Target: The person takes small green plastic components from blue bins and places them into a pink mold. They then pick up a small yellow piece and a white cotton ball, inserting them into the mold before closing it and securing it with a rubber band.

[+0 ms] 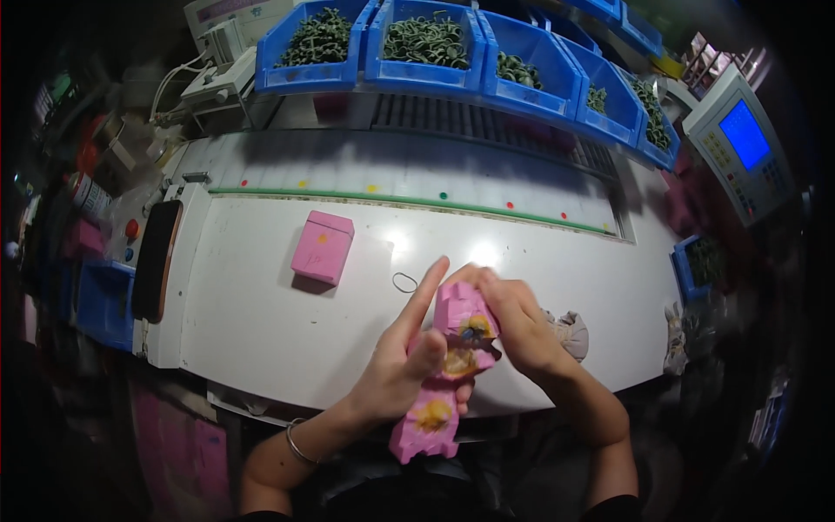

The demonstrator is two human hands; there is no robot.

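Observation:
My left hand [387,374] holds a pink rubber mould that is spread apart, its index finger stretched out and other fingertips showing beneath. The lower part of the pink mould [413,439] hangs below this hand, a yellow-stained hollow in its face. My right hand [519,317] is closed around the upper part, where a yellow hollow with a small dark spot shows. Whether these parts are joined is hidden by my fingers. A second pink mould [323,250], block-shaped and closed, stands on the white worktop [252,331] to the left. Near my left index finger lies a thin dark rubber band [404,283].
Blue bins [426,80] of small grey-green pieces line the back. A control panel [739,143] with a blue screen stands at right. A crumpled pale cloth [571,334] lies beside my right wrist. At left are a dark phone-like slab [156,261] and a blue bin [106,300].

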